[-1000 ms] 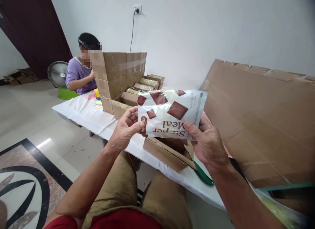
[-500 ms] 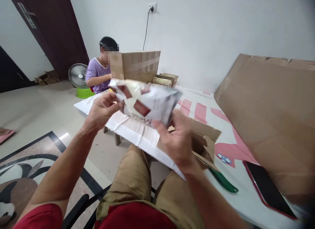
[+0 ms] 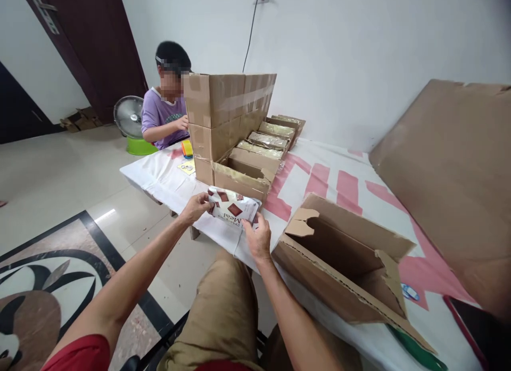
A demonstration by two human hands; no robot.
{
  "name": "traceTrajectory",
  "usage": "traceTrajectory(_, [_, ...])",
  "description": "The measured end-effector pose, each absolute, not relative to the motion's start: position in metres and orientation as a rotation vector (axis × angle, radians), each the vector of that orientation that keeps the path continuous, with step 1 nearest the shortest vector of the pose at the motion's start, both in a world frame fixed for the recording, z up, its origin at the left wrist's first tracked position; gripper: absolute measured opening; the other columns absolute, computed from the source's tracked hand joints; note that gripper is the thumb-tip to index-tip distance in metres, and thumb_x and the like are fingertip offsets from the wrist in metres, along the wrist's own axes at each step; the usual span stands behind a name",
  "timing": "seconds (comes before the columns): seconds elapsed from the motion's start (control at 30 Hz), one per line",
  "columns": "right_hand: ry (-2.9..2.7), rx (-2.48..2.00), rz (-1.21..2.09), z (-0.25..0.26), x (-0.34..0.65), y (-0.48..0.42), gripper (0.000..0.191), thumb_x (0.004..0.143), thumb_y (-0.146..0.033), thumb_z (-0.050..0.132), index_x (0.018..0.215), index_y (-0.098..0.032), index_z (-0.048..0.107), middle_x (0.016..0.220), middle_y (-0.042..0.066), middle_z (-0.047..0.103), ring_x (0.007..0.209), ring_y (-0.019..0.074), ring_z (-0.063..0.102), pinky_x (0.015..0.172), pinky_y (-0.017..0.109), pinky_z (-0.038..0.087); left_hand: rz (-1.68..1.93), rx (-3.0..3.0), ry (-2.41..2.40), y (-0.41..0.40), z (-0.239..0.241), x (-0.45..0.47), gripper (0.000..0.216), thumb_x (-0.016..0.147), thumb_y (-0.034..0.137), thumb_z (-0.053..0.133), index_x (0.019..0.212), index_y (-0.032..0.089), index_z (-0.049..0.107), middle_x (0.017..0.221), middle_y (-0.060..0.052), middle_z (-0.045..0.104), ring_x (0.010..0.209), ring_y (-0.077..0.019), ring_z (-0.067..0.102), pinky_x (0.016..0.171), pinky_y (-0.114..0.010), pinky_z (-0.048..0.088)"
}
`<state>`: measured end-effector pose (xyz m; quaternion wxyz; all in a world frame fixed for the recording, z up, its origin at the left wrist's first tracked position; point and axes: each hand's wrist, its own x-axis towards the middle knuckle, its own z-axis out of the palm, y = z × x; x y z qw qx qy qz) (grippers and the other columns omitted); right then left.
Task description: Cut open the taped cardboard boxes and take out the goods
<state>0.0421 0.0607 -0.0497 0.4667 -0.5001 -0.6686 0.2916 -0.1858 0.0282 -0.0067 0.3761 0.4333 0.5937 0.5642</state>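
Note:
Between my two hands is a white food packet (image 3: 232,205) with brown squares and the printed word "Meal". My left hand (image 3: 196,207) pinches its left end, and my right hand (image 3: 257,233) grips the lower right corner. The packet is held over the near edge of the table, just in front of an open-topped small carton (image 3: 239,182). To the right of my right hand stands a larger open cardboard box (image 3: 331,286), with its flaps raised and its inside partly in shadow.
Taped cartons (image 3: 227,105) are stacked on the cloth-covered table (image 3: 315,174), with a row of open cartons (image 3: 265,141) beside them. A person in purple (image 3: 163,118) sits behind the stack. A large cardboard sheet (image 3: 447,163), a phone (image 3: 479,328) and a green-handled tool (image 3: 415,349) are at right.
Both hands have carried the packet away from me and down, toward the small carton by the stack. The view has shifted, and the large open box now shows fully.

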Motion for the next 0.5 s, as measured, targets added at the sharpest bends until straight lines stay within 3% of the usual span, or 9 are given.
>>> traceTrajectory(0.37, [-1.674,-1.415,0.722,-0.083,0.028,0.100,0.034,0.084,-0.051,0.066,0.096,-0.019,0.071,0.092,0.011,0.075,0.090,0.0260,0.065,0.086,0.036,0.050,1.467,1.005,1.701,0.074,-0.048,-0.187,0.027,0.074,0.033,0.075,0.091,0.014,0.067,0.070,-0.001,0.068,0.059,-0.0131,0.058,0.059,-0.025,0.047])
traceTrajectory(0.5, [-1.692,-1.371,0.712,-0.080,0.025,0.097,0.038,0.088,-0.047,0.061,0.107,-0.015,0.070,0.101,0.016,0.076,0.097,0.0291,0.068,0.091,0.041,0.053,1.491,1.022,1.843,0.070,-0.044,-0.187,0.033,0.077,0.030,0.074,0.105,0.013,0.069,0.098,-0.010,0.075,0.067,-0.0150,0.062,0.068,-0.029,0.052])
